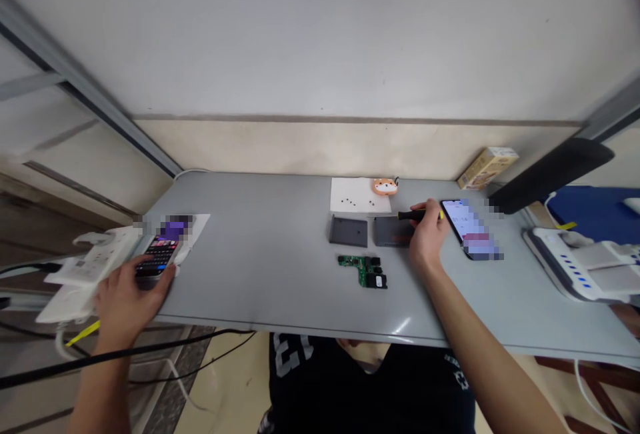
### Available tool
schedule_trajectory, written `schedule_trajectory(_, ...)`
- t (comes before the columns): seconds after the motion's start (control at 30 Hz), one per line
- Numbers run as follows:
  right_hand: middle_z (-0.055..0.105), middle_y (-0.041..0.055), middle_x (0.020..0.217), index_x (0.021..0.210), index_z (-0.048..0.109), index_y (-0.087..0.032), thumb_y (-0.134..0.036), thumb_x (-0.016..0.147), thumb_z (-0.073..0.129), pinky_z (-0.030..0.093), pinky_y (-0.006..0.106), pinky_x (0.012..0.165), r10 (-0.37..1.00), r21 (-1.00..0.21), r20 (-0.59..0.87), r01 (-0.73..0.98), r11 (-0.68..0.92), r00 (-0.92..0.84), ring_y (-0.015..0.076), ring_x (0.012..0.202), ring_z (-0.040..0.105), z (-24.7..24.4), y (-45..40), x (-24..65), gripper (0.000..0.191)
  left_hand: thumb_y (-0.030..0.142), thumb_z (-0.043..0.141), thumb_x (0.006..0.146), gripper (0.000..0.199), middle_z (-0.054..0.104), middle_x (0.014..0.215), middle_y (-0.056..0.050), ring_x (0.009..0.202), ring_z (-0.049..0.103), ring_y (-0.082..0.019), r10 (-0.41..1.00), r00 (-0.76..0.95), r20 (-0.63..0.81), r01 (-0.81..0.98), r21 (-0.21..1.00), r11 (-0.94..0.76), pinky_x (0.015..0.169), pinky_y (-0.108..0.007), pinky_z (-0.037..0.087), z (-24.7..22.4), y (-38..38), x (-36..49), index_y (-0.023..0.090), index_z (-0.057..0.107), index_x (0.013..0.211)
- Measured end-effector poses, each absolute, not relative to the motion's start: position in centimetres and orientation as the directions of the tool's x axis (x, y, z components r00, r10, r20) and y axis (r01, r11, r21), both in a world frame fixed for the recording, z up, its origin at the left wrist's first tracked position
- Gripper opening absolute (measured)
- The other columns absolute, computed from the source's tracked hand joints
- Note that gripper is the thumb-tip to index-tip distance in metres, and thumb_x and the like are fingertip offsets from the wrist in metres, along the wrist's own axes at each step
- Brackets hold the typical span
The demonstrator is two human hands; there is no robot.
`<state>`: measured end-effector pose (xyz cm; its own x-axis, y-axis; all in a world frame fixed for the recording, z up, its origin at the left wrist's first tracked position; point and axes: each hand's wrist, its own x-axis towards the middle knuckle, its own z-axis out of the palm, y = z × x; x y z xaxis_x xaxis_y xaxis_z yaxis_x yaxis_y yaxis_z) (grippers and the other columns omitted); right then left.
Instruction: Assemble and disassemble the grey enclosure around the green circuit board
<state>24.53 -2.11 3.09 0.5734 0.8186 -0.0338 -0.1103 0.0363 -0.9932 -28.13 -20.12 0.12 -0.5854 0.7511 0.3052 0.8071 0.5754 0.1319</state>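
Observation:
My left hand (129,294) is at the lower end of a smartphone (159,254) on the left of the table, its thumb and fingers around the sides. The phone's screen shows a keyboard; part of it is blurred. My right hand (428,237) grips a screwdriver (413,215) with a black and yellow handle. Its wrist side rests by a dark grey metal case half (393,233), partly covering it. Left of that lies a second grey case half (349,231). A green circuit board (363,267) with black connectors lies in front of both.
Several small screws lie on white paper (350,187), with an orange animal-faced case (385,187) on its corner. A second phone (467,227) lies right of my right hand. Power strips (575,271) stand at both table ends. A small box (486,167) stands at the back right.

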Motion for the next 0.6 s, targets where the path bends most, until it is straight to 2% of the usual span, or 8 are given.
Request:
schedule_trajectory(0.17, 0.05, -0.0035, 0.065, 0.077, 0.063, -0.02, -0.055, 0.092, 0.051, 0.049, 0.026, 0.053, 0.823, -0.992, -0.042, -0.125, 0.035, 0.566, 0.0118, 0.054, 0.049, 3.1, -2.1, 24.5, 0.04, 0.071, 0.05, 0.089, 0.065, 0.068, 0.121, -0.015, 0.118, 0.061, -0.035, 0.763, -0.512, 0.394, 0.857, 0.169, 0.487, 0.106, -0.05, 0.047, -0.7, -20.6, -28.8, 0.019, 0.063, 0.127)
schedule_trajectory(0.27, 0.048, -0.0033, 0.067, 0.075, 0.063, -0.02, -0.056, 0.092, 0.051, 0.048, 0.025, 0.05, 0.82, -0.991, -0.045, -0.132, 0.038, 0.571, 0.0119, 0.056, 0.049, 3.0, -2.1, 24.5, 0.041, 0.066, 0.057, 0.088, 0.059, 0.071, 0.119, -0.011, 0.112, 0.065, -0.031, 0.75, -0.48, 0.454, 0.876, 0.212, 0.433, 0.103, -0.045, 0.05, -1.1, -20.7, -29.1, 0.02, 0.065, 0.124)
schedule_trajectory(0.37, 0.049, -0.0028, 0.068, 0.074, 0.063, -0.02, -0.054, 0.092, 0.05, 0.05, 0.025, 0.052, 0.814, -0.994, -0.022, -0.1, 0.045, 0.581, 0.0116, 0.057, 0.049, 2.9, -2.1, 24.4, 0.041, 0.063, 0.057, 0.09, 0.054, 0.071, 0.121, -0.01, 0.112, 0.066, -0.029, 0.764, -0.42, 0.491, 0.907, 0.201, 0.369, 0.103, -0.043, 0.05, -1.2, -20.8, -29.2, 0.02, 0.066, 0.123)
schedule_trajectory(0.47, 0.05, -0.0028, 0.069, 0.076, 0.063, -0.021, -0.057, 0.092, 0.05, 0.051, 0.025, 0.052, 0.819, -0.994, -0.033, -0.107, 0.034, 0.572, 0.0122, 0.058, 0.049, 2.9, -2.1, 24.4, 0.041, 0.063, 0.052, 0.094, 0.057, 0.07, 0.125, -0.011, 0.118, 0.063, -0.029, 0.797, -0.38, 0.469, 0.924, 0.166, 0.343, 0.106, -0.043, 0.048, -1.1, -20.8, -29.2, 0.02, 0.065, 0.129)
schedule_trajectory(0.6, 0.048, -0.0033, 0.071, 0.078, 0.062, -0.022, -0.06, 0.091, 0.05, 0.052, 0.026, 0.049, 0.831, -0.992, -0.05, -0.124, 0.023, 0.554, 0.0128, 0.059, 0.048, 2.9, -2.3, 24.5, 0.042, 0.066, 0.047, 0.096, 0.065, 0.064, 0.135, -0.014, 0.128, 0.058, -0.033, 0.801, -0.427, 0.42, 0.9, 0.112, 0.421, 0.112, -0.05, 0.044, -0.6, -20.6, -28.8, 0.022, 0.06, 0.141)
